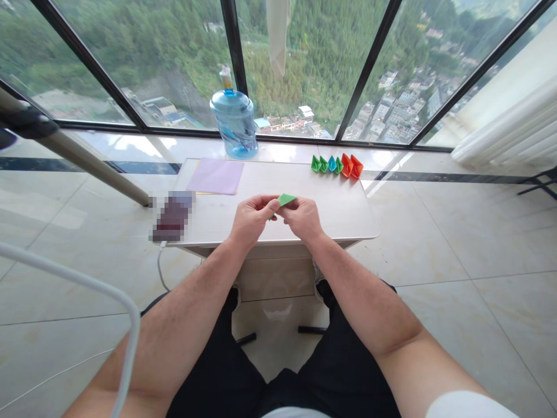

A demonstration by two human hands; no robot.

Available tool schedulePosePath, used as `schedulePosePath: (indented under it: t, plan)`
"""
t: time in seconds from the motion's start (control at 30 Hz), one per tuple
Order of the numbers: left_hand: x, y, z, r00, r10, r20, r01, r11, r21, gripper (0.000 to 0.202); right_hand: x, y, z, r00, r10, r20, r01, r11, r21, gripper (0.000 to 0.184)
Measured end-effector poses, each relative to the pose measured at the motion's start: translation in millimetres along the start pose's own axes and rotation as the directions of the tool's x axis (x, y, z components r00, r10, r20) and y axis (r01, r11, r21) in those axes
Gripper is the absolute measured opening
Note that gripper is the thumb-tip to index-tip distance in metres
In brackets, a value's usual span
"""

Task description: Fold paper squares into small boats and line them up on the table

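Note:
Both my hands meet above the middle of a small white table (339, 203). My left hand (250, 219) and my right hand (302, 217) pinch a folded piece of green paper (285, 200) between their fingertips, with its pointed end sticking up to the right. A stack of coloured paper sheets (216, 176), lilac on top, lies at the table's far left. A row of several folded paper boats (337, 165), green, blue and red, stands at the far right edge.
A blue water jug (235, 123) stands on the sill behind the table, before large windows. A blurred dark object (172, 217) lies at the table's left edge. A grey pole (78, 157) slants at left, a white tube (87, 284) curves at lower left.

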State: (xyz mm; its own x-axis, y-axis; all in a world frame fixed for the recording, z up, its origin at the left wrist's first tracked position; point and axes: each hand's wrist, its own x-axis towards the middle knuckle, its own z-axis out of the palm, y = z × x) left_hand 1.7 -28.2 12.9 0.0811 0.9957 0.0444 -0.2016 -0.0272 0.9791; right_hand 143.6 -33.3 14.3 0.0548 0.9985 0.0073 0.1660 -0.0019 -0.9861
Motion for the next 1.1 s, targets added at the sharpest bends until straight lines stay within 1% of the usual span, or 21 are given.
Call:
schedulePosePath:
  t: [0.13,0.2,0.27,0.33,0.4,0.5,0.57,0.67,0.93,1.1]
  plan:
    - [0.7,4.8,-5.9,0.997,0.035,0.067,-0.041,0.995,0.089,0.045,-0.3,-3.5,-1.9,0.998,-0.005,0.058,0.0,0.995,0.096,0.026]
    - [0.4,6.8,-7.5,0.996,0.045,0.083,-0.054,0.992,0.117,0.045,0.4,-5.0,-3.7,0.997,-0.008,0.078,-0.001,0.993,0.118,0.024]
    - [-0.4,8.8,-8.0,0.995,0.081,0.058,-0.089,0.984,0.157,0.044,2.3,-5.5,-7.3,0.998,-0.004,0.062,-0.004,0.992,0.13,0.019]
    - [-1.6,10.8,-7.9,0.989,0.145,0.014,-0.145,0.967,0.21,0.042,4.9,-4.7,-12.9,0.999,-0.008,0.036,0.002,0.988,0.155,0.018]
    - [-3.1,12.5,-7.6,0.979,0.204,-0.012,-0.193,0.942,0.274,0.04,7.5,-3.2,-19.2,0.997,-0.05,0.064,0.037,0.981,0.192,0.027]
    - [-5.4,13.9,-7.2,0.969,0.246,0.002,-0.231,0.906,0.355,0.037,9.1,-1.6,-26.7,0.982,-0.158,0.106,0.142,0.979,0.147,0.038]
    - [-6.7,14.0,-7.2,0.965,0.26,0.024,-0.249,0.885,0.393,0.034,8.6,-2.0,-29.0,0.973,-0.194,0.123,0.184,0.979,0.089,0.037]
    - [-7.6,13.5,-7.8,0.962,0.27,0.047,-0.263,0.862,0.434,0.029,6.8,-4.3,-29.5,0.97,-0.207,0.125,0.204,0.978,0.038,0.032]
    - [-5.4,13.0,-8.0,0.974,0.227,-0.016,-0.201,0.892,0.404,0.026,2.4,-6.6,-28.0,0.965,-0.248,0.088,0.254,0.965,-0.061,0.024]
    - [-1.2,12.0,-7.5,0.991,0.124,-0.045,-0.111,0.97,0.216,0.034,1.0,-7.2,-26.4,0.958,-0.285,0.023,0.286,0.949,-0.136,0.022]
